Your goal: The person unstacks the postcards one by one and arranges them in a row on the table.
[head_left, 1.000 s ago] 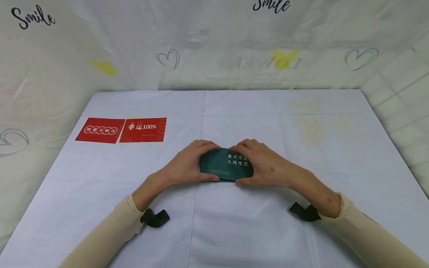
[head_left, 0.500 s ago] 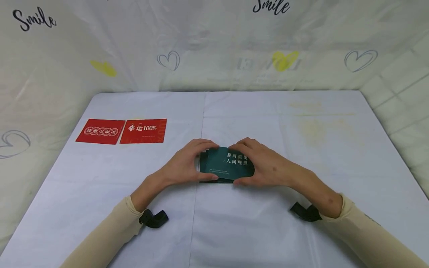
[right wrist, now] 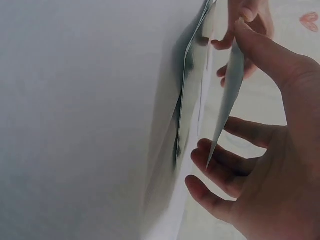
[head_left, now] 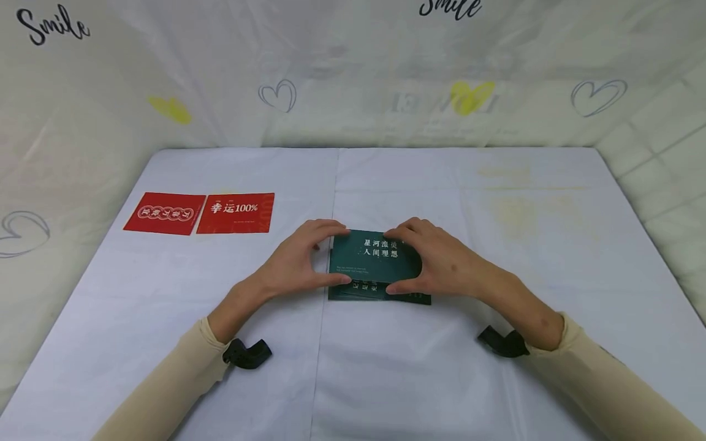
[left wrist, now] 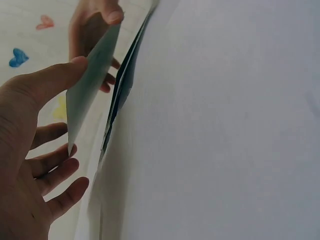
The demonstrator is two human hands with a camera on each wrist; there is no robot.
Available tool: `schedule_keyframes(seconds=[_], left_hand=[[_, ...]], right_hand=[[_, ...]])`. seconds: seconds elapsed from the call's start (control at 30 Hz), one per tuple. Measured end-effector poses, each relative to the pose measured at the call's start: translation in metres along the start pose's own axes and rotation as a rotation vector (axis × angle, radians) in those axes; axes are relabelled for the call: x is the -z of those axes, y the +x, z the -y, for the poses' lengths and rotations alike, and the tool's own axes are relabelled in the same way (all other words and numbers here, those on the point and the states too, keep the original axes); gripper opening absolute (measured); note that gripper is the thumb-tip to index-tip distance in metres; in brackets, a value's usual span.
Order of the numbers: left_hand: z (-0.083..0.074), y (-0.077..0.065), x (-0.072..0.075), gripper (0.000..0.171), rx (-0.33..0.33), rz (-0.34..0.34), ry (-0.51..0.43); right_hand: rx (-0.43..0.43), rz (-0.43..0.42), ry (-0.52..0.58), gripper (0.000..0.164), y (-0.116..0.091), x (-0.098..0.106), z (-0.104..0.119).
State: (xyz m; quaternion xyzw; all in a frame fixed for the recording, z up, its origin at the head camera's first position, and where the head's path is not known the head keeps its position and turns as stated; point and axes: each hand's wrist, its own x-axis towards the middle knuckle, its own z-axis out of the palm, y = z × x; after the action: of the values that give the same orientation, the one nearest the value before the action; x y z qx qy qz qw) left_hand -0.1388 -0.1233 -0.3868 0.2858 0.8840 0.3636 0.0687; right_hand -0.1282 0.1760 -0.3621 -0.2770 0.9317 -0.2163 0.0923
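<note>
A dark green card (head_left: 358, 257) with white lettering is held between both hands, lifted a little off the table. My left hand (head_left: 295, 260) pinches its left end, thumb on the near edge and fingers on the far edge. On the other end, my right hand (head_left: 441, 260) grips it the same way. More green cards (head_left: 355, 294) lie loosely piled on the table beneath. In the left wrist view a gap separates the raised card (left wrist: 92, 85) from the pile (left wrist: 122, 87); the right wrist view shows the raised card (right wrist: 230, 90) edge-on.
Two red cards, one with ringed characters (head_left: 165, 213) and one reading 100% (head_left: 237, 213), lie side by side at the back left of the white-covered table (head_left: 386, 380). A printed curtain (head_left: 353, 55) hangs behind the far edge.
The top green card has risen off the pile and shifted slightly away from the person, uncovering cards below. Both hands moved up with it; the red cards stayed put.
</note>
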Motion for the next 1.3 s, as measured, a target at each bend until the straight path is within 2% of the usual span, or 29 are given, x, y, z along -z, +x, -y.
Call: schedule_keyframes(seconds=[0.17,0.33,0.5,0.6,1.1,1.3], left_hand=[[0.002,0.0,0.003,0.076,-0.011,-0.032,0.004],[0.005,0.001,0.004,0.073,-0.009,-0.085,0.008],[0.007,0.002,0.006,0.072,0.026,-0.112,-0.001],[0.008,0.002,0.007,0.073,0.053,-0.123,0.0],[0.014,0.001,0.01,0.077,0.103,-0.161,-0.001],[0.019,0.002,0.011,0.085,0.117,-0.239,-0.019]], right_hand=[[-0.09,0.006,0.072,0.097,0.003,0.001,-0.002],[-0.181,-0.06,0.247,0.08,0.005,0.002,-0.005],[-0.179,-0.151,0.362,0.068,0.006,-0.001,-0.005],[-0.183,-0.173,0.425,0.064,0.007,-0.002,-0.003],[-0.234,-0.16,0.761,0.063,0.016,-0.006,0.001],[-0.242,-0.189,0.869,0.064,0.021,-0.011,0.003]])
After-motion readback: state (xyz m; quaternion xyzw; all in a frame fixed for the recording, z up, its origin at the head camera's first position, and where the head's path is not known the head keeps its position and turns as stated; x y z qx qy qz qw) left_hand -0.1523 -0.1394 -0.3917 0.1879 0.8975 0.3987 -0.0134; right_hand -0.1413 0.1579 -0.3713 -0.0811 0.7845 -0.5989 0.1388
